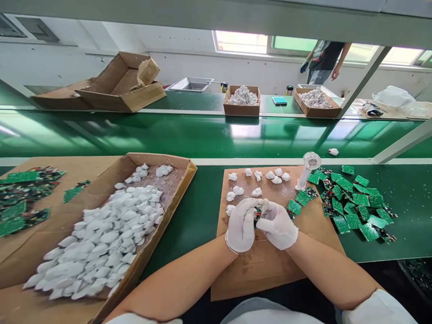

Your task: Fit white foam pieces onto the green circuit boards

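Both my hands wear white gloves and meet over a brown cardboard sheet. My left hand and my right hand are closed together on a small green circuit board pinched between their fingers. Several small white plastic shells lie on the cardboard just beyond my hands. To the right, a heap of green circuit boards spreads over the green table. A clear plastic tube-shaped thing stands at the cardboard's far corner.
A shallow cardboard tray full of white shells sits at left, with more green boards on cardboard beyond it. A green conveyor belt runs across. Behind it stand boxes of white parts and a person by the window.
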A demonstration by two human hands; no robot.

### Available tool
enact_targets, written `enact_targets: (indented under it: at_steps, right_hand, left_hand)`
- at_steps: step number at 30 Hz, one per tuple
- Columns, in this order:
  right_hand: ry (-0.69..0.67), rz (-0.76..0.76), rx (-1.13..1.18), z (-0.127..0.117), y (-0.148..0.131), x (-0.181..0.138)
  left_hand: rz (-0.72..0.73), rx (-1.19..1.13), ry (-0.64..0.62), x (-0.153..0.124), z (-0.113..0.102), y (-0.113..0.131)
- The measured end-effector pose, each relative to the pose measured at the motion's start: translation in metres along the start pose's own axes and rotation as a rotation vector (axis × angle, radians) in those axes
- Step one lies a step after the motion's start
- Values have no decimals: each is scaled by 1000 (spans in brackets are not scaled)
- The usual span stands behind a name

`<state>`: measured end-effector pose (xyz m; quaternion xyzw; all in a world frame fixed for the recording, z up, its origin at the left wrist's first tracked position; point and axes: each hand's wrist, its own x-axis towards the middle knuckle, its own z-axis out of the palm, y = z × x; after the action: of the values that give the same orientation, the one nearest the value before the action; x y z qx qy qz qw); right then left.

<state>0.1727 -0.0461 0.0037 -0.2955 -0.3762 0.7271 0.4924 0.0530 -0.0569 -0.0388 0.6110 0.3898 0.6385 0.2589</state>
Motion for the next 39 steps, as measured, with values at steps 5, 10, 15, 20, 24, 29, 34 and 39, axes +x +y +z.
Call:
enact_targets:
  at_steps: [5,10,15,20,24,29,34,39]
  right_hand:
    - [-146,123,117,4,-8,-1]
    - [-123,165,220,4,-14,-2]
    - [-200,168,227,3,-18,-3]
    - [-214,200,192,0,-20,-2]
    - [-160,112,71,-3,-20,0]
    - [-135,61,-83,-1,-22,0]
    - [-245,149,37,-2,-26,3]
    - [-247,158,63,-6,-24,4]
  left_hand:
    - [23,-95,-118,5,-11,-1]
    - [105,15,-210,13,-21,1]
    - [201,64,-337,28,-26,5]
    - [293,153,-381,41,-30,12]
    - [315,301,-338,46,-28,17]
    - [353,375,-328,49,-26,19]
    - [144,181,-433,44,-28,17]
    - [92,162,-356,34,-30,5]
